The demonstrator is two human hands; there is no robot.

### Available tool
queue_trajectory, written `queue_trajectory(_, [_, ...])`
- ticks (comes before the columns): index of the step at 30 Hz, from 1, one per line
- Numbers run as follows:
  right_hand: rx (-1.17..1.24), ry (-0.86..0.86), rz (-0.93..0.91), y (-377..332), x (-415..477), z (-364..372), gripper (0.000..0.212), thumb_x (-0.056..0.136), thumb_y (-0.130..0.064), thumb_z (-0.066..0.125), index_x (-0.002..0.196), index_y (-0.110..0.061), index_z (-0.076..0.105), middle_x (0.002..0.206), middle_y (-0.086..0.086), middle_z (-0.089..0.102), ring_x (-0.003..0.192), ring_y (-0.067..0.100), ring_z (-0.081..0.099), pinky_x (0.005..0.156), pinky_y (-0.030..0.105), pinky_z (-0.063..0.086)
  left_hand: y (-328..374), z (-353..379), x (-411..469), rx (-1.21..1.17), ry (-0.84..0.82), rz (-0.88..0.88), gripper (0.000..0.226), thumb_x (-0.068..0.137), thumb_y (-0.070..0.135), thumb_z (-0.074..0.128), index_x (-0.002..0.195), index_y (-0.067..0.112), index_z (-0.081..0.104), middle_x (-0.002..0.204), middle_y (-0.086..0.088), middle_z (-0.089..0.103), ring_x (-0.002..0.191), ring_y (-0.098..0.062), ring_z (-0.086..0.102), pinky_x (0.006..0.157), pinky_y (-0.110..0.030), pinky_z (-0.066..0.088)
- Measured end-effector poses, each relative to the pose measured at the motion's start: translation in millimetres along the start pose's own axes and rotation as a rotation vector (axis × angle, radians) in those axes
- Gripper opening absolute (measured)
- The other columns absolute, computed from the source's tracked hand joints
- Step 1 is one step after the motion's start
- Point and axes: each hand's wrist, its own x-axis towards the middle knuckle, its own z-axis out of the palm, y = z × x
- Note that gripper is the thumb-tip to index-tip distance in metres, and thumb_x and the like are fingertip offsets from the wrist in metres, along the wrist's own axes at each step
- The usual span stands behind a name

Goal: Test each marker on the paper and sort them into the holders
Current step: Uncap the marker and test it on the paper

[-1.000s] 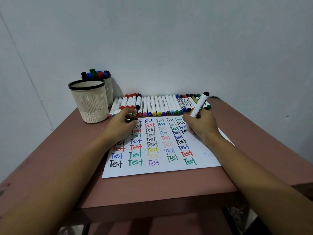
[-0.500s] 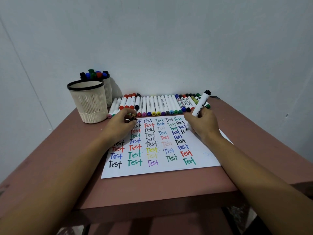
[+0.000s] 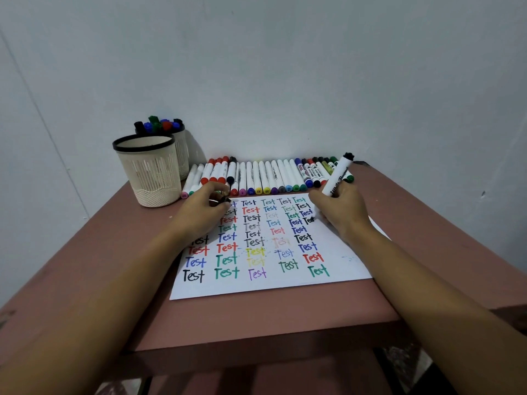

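Roughly midway, I judge: right hand [image 3: 339,215] grips a white-barrelled black marker [image 3: 338,178], tip on the white paper sheet [image 3: 342,269] mid-word, left hand [image 3: 205,212] pinches a small black cap [image 3: 225,199] (probably its own), rear cream mesh holder [image 3: 181,155] part-filled, long marker row [image 3: 265,178] not yet sorted.

A reddish-brown tabletop [image 3: 114,266] stands against a pale wall [image 3: 285,67]. On it lies a white sheet of paper [image 3: 348,270] covered with columns of the word "Test" in many colours. The right hand [image 3: 339,212] grips a white marker [image 3: 338,175], tilted with its black end up and its tip touching the paper at the far right, beside an unfinished black word. The left hand [image 3: 199,215] rests on the paper's far left corner, pinching a small dark cap [image 3: 224,199]. A row of markers [image 3: 265,178] lies along the far edge. At far left stand two cream holders: the near holder [image 3: 151,172] shows nothing inside, while the far holder [image 3: 181,149] has coloured marker caps [image 3: 159,125] sticking out of it.
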Motion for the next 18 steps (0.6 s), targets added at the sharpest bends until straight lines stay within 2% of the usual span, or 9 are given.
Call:
queue_trajectory(5, [-0.013,0.058,-0.024,-2.7,-1.7,-0.3,0.012,0.080,-0.015,0.067,0.076,-0.013,0.056,0.071,0.002,0.057,0.064,0.015,0.054,0.064,0.030,0.049,-1.0,-0.3,0.7,0.007,0.004,0.001,0.031,0.091,0.014,0.057,0.121,0.018,0.053,0.108,0.000,0.056,0.097,-0.012,0.053,0.080,-0.022,0.038])
queue_trajectory(11, [-0.019,0.017,-0.037,-2.5,-2.8,-1.2,0.024,0.082,-0.013,0.064,0.065,-0.015,0.046,0.065,0.002,0.048,0.068,0.020,0.050,0.065,0.034,0.046,-1.5,-0.2,0.7,0.017,0.002,0.002,0.032,0.091,0.016,0.057,0.123,0.019,0.053,0.108,0.000,0.055,0.098,-0.012,0.053,0.083,-0.023,0.037])
queue_trajectory(18, [-0.005,0.034,-0.015,-2.6,-3.3,0.1,0.015,0.080,-0.015,0.066,0.071,-0.012,0.053,0.068,0.004,0.054,0.065,0.018,0.052,0.064,0.035,0.049,-0.7,-1.9,2.1,0.108,0.005,0.032,0.034,0.092,0.016,0.054,0.126,0.013,0.057,0.122,-0.003,0.059,0.101,-0.008,0.049,0.088,-0.021,0.036])
